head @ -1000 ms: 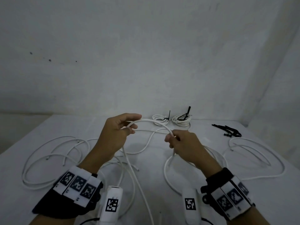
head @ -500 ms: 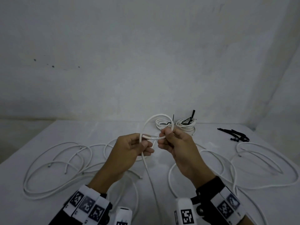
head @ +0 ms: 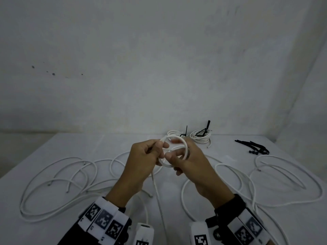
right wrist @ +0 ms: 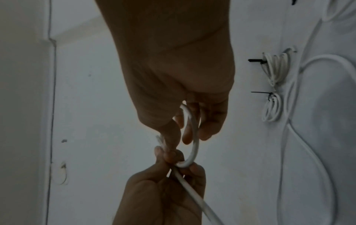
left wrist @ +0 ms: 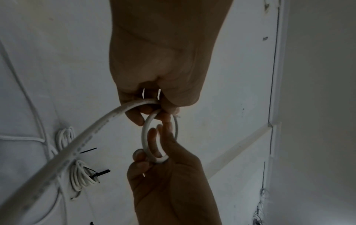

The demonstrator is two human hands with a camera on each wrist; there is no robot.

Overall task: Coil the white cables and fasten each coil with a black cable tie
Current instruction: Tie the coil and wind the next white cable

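Above the middle of the white table both hands hold one small coil of white cable. My left hand pinches the coil's left side, fingers curled round it; its grip shows in the left wrist view. My right hand has its fingers curled through the ring and holds the right side, where the coil shows in the right wrist view. The cable's free length trails from the left hand down toward me. Loose black cable ties lie at the back right.
Two finished coils fastened with black ties sit at the table's back edge by the wall. Loose white cables sprawl in big loops at the left and the right.
The hands came together from an arched stretch of cable. A single loop became a small ring of about two turns, with my right fingers now through it.
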